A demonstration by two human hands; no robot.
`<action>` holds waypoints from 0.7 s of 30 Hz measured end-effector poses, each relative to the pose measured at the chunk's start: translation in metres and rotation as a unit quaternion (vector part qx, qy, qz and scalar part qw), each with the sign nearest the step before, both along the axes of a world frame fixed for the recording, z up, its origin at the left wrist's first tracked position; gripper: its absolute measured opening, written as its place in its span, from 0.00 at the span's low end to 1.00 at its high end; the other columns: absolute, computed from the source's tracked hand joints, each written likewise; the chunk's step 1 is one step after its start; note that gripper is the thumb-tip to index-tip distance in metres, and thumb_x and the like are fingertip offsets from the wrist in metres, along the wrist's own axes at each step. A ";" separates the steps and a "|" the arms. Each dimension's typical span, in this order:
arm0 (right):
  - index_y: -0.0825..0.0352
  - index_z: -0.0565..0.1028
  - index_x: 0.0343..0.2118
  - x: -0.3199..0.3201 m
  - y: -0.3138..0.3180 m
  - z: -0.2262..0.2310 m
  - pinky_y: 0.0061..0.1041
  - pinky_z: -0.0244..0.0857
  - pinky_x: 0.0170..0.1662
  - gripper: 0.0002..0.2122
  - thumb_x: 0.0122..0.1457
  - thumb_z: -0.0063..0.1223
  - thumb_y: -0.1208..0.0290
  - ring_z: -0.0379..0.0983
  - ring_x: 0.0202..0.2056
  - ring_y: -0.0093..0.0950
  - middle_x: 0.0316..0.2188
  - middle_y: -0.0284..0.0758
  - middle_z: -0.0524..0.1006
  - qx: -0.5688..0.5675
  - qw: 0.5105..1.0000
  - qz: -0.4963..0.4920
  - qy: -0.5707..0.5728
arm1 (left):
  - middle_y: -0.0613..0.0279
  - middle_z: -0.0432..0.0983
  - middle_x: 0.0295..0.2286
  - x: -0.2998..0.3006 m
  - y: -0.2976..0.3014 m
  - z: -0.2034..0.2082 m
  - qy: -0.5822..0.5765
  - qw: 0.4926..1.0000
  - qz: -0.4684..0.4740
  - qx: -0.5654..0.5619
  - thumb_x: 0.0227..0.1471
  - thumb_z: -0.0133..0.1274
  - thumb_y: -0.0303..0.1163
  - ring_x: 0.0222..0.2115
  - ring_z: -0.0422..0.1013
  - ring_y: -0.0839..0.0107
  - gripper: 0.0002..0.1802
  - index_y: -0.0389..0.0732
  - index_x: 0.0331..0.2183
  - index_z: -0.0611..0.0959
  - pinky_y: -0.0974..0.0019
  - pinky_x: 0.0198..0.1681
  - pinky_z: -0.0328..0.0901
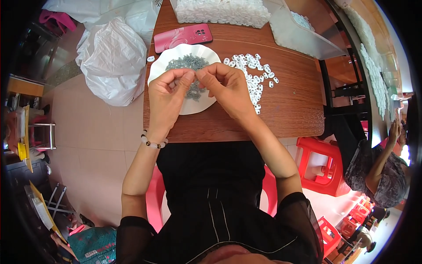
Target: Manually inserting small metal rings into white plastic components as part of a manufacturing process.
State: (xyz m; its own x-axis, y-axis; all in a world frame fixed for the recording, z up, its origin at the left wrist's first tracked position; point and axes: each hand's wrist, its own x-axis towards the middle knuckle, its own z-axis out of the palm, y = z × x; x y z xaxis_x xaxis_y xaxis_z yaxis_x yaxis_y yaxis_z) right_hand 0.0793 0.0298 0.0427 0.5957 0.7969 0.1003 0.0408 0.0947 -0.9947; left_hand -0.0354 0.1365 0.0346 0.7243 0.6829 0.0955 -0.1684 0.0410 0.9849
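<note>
My left hand (166,97) and my right hand (231,90) meet above a white wavy-rimmed plate (211,53). Thumbs and fingertips are pinched close together on both hands. Whatever sits between the fingertips is too small to make out. A heap of small grey metal pieces, which look like screws (193,93), lies on the plate under my fingers. To the right of my right hand, many small white plastic pieces with dark holes (255,86) are scattered on the wooden table. One more white piece (150,59) rests by the plate's left edge.
A pink phone (182,38) lies behind the plate. Further back stand a clear bin of white pieces (223,12) and a translucent bin (303,37). A white sack (112,61) is left of the table (294,119). A red stool (323,167) and another person (380,176) are at right.
</note>
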 end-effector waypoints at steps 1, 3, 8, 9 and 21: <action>0.72 0.78 0.28 0.000 -0.001 0.001 0.15 0.60 0.27 0.10 0.58 0.56 0.68 0.66 0.24 0.12 0.21 0.27 0.76 -0.012 1.000 0.001 0.019 | 0.68 0.78 0.28 0.000 -0.002 -0.002 -0.001 1.000 0.000 -0.001 0.54 0.56 0.28 0.29 0.69 0.85 0.08 0.33 0.34 0.83 0.79 0.33 0.64; 0.72 0.78 0.28 -0.001 -0.005 0.003 0.14 0.59 0.27 0.10 0.58 0.56 0.68 0.66 0.24 0.12 0.21 0.27 0.76 -0.026 0.999 0.001 0.038 | 0.66 0.77 0.28 -0.001 -0.006 -0.006 -0.001 0.999 0.019 0.051 0.54 0.57 0.27 0.28 0.69 0.83 0.07 0.32 0.33 0.82 0.78 0.32 0.64; 0.68 0.77 0.30 -0.006 -0.018 0.012 0.12 0.57 0.25 0.09 0.58 0.55 0.66 0.63 0.22 0.11 0.21 0.24 0.73 -0.041 0.996 0.027 0.070 | 0.63 0.76 0.29 -0.005 -0.018 -0.005 -0.015 0.983 0.051 0.174 0.52 0.57 0.25 0.28 0.70 0.79 0.07 0.31 0.32 0.82 0.77 0.32 0.64; 0.68 0.77 0.30 -0.006 -0.022 0.012 0.12 0.57 0.25 0.09 0.58 0.55 0.66 0.63 0.22 0.11 0.21 0.24 0.73 -0.042 0.996 0.025 0.070 | 0.61 0.76 0.29 -0.006 -0.022 -0.004 -0.019 0.982 0.052 0.182 0.52 0.57 0.25 0.28 0.70 0.78 0.07 0.31 0.32 0.82 0.77 0.32 0.64; 0.71 0.77 0.36 -0.013 -0.093 0.007 0.13 0.63 0.30 0.08 0.61 0.53 0.71 0.68 0.26 0.13 0.26 0.29 0.76 -0.082 0.994 0.005 0.075 | 0.65 0.76 0.29 -0.009 -0.076 -0.012 -0.019 0.998 -0.063 -0.013 0.54 0.56 0.24 0.28 0.69 0.82 0.06 0.31 0.34 0.81 0.79 0.32 0.64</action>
State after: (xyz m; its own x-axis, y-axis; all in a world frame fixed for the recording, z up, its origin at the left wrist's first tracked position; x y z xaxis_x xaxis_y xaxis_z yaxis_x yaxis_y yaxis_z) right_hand 0.0662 -0.0634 0.0499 0.5860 0.8014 -0.1198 -0.1087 -0.0688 -0.9917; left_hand -0.0441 0.0600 0.0229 0.8011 0.5888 0.1071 -0.1972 0.0907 0.9762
